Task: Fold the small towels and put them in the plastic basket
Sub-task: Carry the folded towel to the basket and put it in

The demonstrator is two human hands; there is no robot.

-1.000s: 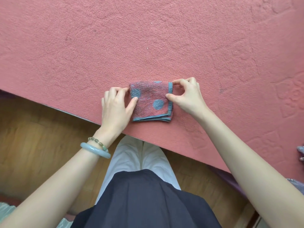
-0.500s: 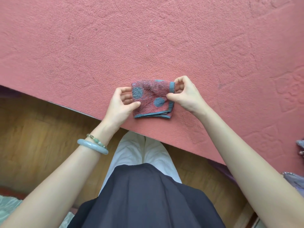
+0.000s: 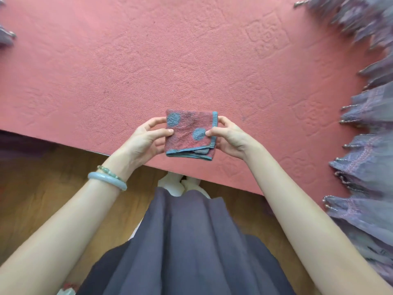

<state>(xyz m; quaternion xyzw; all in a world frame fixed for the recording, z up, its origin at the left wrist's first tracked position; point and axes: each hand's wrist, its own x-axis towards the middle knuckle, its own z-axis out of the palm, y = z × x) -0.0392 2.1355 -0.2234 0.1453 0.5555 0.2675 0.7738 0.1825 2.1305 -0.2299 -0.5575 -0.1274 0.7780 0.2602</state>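
Observation:
A small folded towel (image 3: 187, 135), pink with blue dots and a blue border, is held just above the near edge of the pink cloth-covered surface (image 3: 148, 71). My left hand (image 3: 146, 139) pinches its left edge between thumb and fingers. My right hand (image 3: 227, 137) pinches its right edge the same way. The towel is folded into a small square with its layered edges toward me. No plastic basket is in view.
Purple fringed fabric with beads (image 3: 365, 145) hangs along the right side, and a bit more shows at the far left (image 3: 6, 37). Wooden floor (image 3: 42, 177) lies below the surface's near edge. My dark skirt fills the bottom centre.
The folded towel went from lying flat on the surface to being lifted in both hands. The view has tilted up, and the purple fabric on the right came into sight.

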